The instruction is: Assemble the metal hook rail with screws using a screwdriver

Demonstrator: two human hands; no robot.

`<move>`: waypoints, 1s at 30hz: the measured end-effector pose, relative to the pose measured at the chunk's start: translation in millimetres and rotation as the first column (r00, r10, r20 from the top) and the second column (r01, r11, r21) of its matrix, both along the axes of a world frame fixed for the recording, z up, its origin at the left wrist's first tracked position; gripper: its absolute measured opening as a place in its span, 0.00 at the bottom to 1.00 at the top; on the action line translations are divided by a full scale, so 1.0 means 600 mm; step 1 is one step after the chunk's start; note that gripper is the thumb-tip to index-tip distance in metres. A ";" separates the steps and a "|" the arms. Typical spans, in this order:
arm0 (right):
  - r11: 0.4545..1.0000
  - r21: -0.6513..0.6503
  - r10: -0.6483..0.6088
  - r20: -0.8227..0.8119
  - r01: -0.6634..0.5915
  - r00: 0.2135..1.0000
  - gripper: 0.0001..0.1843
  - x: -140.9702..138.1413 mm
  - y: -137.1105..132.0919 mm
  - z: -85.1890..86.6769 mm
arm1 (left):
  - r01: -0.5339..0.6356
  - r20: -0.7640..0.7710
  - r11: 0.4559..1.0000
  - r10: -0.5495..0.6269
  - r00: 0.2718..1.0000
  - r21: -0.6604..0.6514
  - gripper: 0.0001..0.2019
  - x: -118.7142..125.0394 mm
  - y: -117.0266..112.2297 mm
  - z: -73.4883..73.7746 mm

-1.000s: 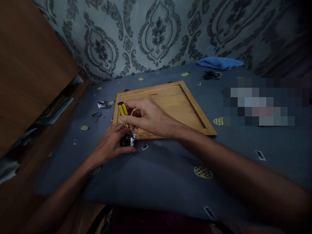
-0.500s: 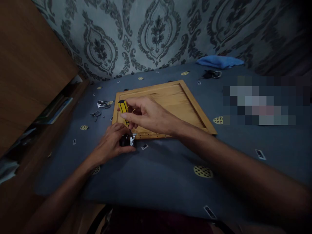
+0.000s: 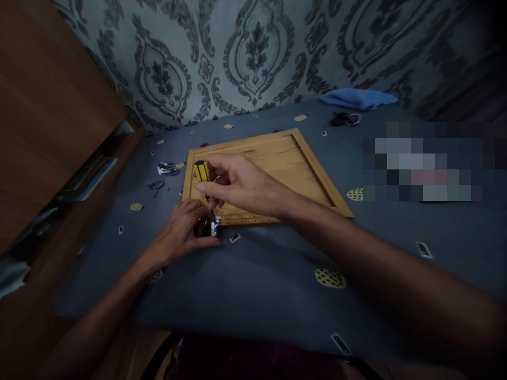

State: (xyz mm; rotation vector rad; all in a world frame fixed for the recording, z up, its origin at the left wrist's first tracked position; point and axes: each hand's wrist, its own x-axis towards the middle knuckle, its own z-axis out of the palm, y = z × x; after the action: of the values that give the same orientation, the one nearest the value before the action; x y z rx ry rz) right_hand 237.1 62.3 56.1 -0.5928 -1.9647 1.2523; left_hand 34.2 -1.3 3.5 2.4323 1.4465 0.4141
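Note:
A yellow-and-black screwdriver [image 3: 202, 172] is held by its handle in my right hand [image 3: 247, 186], fingers closed round it, shaft pointing down. Its tip meets, or comes very near, a small black-and-silver metal fitting [image 3: 215, 227] at the near left corner of a wooden panel [image 3: 273, 150]. The thumb and fingers of my left hand [image 3: 180, 229] grip this fitting from the left. The panel lies flat, with a raised frame and a row of small holes along its near edge. My hands hide part of the fitting and the panel's left side.
Loose metal hardware [image 3: 168, 169] and a small dark metal piece [image 3: 156, 186] lie left of the panel. At the back right are a black item [image 3: 344, 119] and a blue cloth [image 3: 358, 98]. A wooden cabinet [image 3: 59, 79] borders the left; a patterned wall stands behind.
The screwdriver handle has turned slightly and stands a little more upright, moved a touch to the right. My left hand stays on the fitting.

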 end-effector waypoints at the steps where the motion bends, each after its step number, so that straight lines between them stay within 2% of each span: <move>1: 0.999 -0.032 0.038 -0.001 -0.038 0.999 0.08 0.001 0.001 0.001 | -0.004 -0.006 1.000 0.004 1.000 -0.001 0.22 0.001 0.000 0.001; 4: 0.991 -0.088 0.094 -0.025 -0.096 0.995 0.10 0.001 0.001 0.001 | -0.022 -0.022 1.000 0.022 1.000 -0.011 0.22 0.002 0.000 0.004; 10: 0.999 0.003 -0.047 -0.071 0.047 0.996 0.16 -0.010 -0.011 -0.015 | -0.029 0.008 0.999 0.030 1.000 -0.025 0.21 0.002 -0.001 0.004; 14: 0.994 0.051 -0.094 -0.059 0.097 0.994 0.20 -0.013 -0.013 -0.016 | -0.035 0.026 0.998 0.036 0.999 -0.049 0.24 0.003 -0.001 0.009; 21: 1.000 0.021 0.011 -0.019 -0.011 1.000 0.15 -0.003 -0.008 -0.003 | -0.010 0.011 1.000 0.011 1.000 -0.022 0.21 0.002 0.000 0.005; 25: 0.995 0.068 -0.068 -0.020 0.069 0.997 0.13 -0.006 -0.011 -0.010 | -0.002 0.017 1.000 0.003 1.000 -0.024 0.21 0.002 0.000 0.006; 30: 0.983 0.111 -0.146 -0.024 0.148 0.989 0.15 -0.012 -0.015 -0.018 | -0.007 0.004 0.999 0.008 1.000 -0.054 0.20 0.004 -0.002 0.010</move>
State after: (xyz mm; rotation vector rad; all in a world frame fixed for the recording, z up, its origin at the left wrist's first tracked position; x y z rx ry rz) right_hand 230.0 53.4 45.0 -0.6568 -1.9272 1.0458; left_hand 36.3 -2.2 9.3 2.3832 1.4465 0.3773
